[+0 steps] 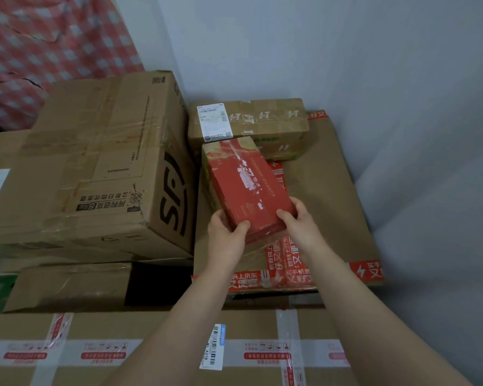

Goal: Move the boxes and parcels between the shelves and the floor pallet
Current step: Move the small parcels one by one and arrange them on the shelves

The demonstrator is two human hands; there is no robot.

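A long red box with white print lies tilted over a wide flat carton with red tape. My left hand grips its near left corner, thumb on top. My right hand grips its near right corner, thumb on the lid. The box's far end reaches a small brown parcel with a white label at the back. Whether the red box rests on the carton or hangs just above it I cannot tell.
A big brown carton with black letters stands at the left, close beside the red box. A taped carton fills the front. A red checked bag sits at the back left. Grey walls close the right and back.
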